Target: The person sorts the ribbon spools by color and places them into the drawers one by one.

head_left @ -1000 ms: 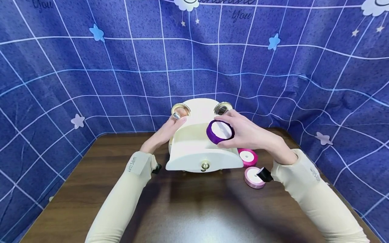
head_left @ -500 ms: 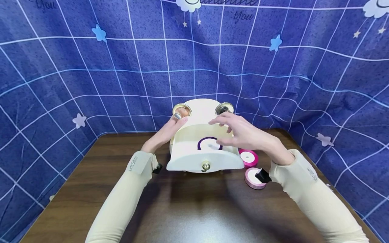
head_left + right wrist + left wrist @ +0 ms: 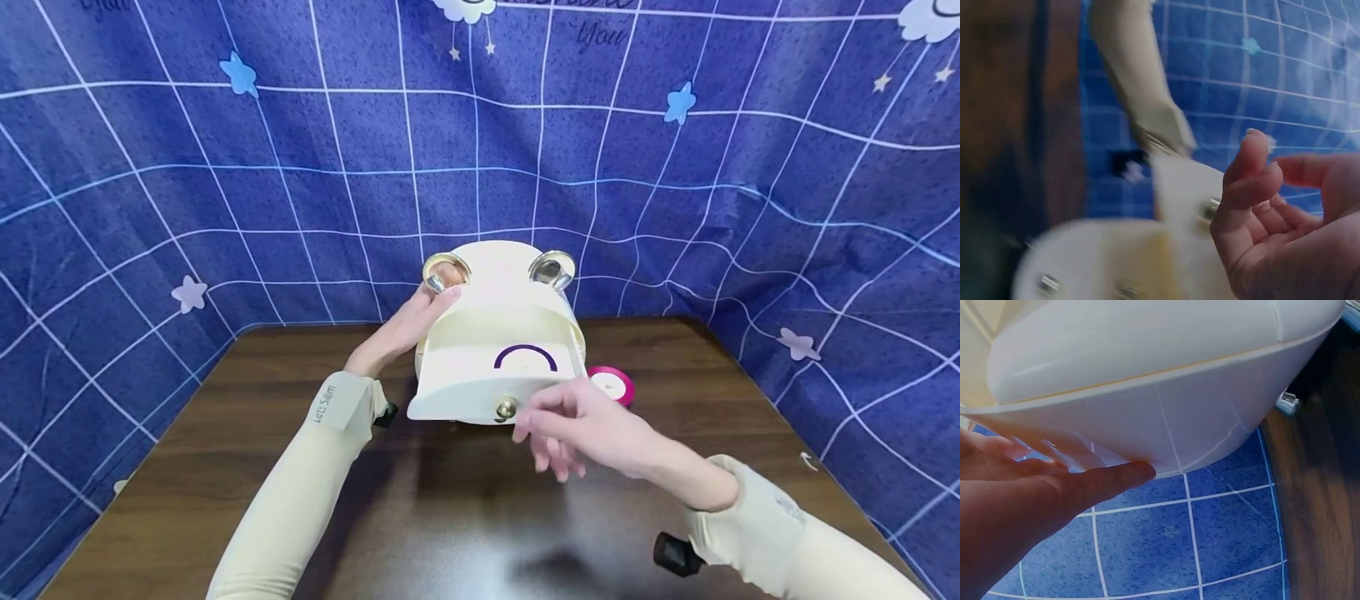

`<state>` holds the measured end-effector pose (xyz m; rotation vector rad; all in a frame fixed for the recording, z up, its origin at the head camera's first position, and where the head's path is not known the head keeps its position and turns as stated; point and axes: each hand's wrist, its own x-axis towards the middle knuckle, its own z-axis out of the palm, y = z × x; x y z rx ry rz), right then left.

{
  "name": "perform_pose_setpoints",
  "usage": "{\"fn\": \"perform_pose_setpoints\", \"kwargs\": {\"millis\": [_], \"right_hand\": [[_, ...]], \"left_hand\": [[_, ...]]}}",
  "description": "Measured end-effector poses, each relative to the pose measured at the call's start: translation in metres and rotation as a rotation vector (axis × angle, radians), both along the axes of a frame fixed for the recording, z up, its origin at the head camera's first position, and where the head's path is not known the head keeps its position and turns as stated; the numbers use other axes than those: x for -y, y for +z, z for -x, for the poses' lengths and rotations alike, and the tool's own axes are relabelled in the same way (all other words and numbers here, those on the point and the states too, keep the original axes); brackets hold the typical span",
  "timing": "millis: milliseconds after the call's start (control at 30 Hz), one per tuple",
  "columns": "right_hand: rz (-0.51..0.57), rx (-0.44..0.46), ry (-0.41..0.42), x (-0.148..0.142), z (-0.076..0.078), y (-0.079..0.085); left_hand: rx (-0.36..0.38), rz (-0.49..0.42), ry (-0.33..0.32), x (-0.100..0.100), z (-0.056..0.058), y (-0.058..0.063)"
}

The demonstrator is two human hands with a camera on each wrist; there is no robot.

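A white box (image 3: pixel 501 275) with two round gold-rimmed ears stands on the table, its front drawer (image 3: pixel 457 400) pulled out. Inside the drawer lies a purple ribbon spool (image 3: pixel 525 360) with a white face, partly hidden by the drawer front. My left hand (image 3: pixel 408 327) rests against the box's left side; in the left wrist view its thumb (image 3: pixel 1129 475) lies straight along the wall. Just right of the round drawer knob (image 3: pixel 506 407) is my right hand (image 3: pixel 588 427), fingers loosely bent. It holds nothing, and the right wrist view is blurred.
A hot pink ribbon spool (image 3: pixel 611 385) lies on the dark wooden table (image 3: pixel 300 392) right of the box. Behind stands a blue gridded cloth (image 3: pixel 360 200) with stars. A small white mark (image 3: pixel 808 461) shows near the table's right edge.
My right hand has let go of the purple ribbon spool inside the drawer, then moved down and toward me to beside the knob. It now covers the light pink spool. My left hand stays put.
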<state>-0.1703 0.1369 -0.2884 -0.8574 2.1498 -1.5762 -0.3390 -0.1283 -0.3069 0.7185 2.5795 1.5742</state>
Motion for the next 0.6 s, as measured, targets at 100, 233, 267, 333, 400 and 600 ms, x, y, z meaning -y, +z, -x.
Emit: {"fn": "perform_pose_setpoints", "kwargs": {"millis": [100,233,267,333,400,600], "right_hand": [[0.016,0.233,0.016,0.010,0.002,-0.015],[0.115,0.513,0.029,0.017,0.008,-0.024],[0.142,0.556,0.031,0.019,0.008,-0.025],[0.195,0.612,0.042,0.021,0.008,-0.025],[0.241,0.631,0.040,0.024,0.005,-0.024],[0.265,0.644,-0.025,0.029,0.003,-0.021]], "left_hand": [[-0.004,0.015,0.008,0.001,0.000,0.001],[0.011,0.018,0.008,0.000,-0.002,0.002],[0.014,0.019,0.009,-0.001,-0.003,0.002],[0.009,0.005,-0.004,-0.001,-0.003,0.002],[-0.001,-0.010,-0.018,-0.001,-0.002,0.000],[0.013,-0.014,-0.022,0.002,-0.002,-0.001]]}}
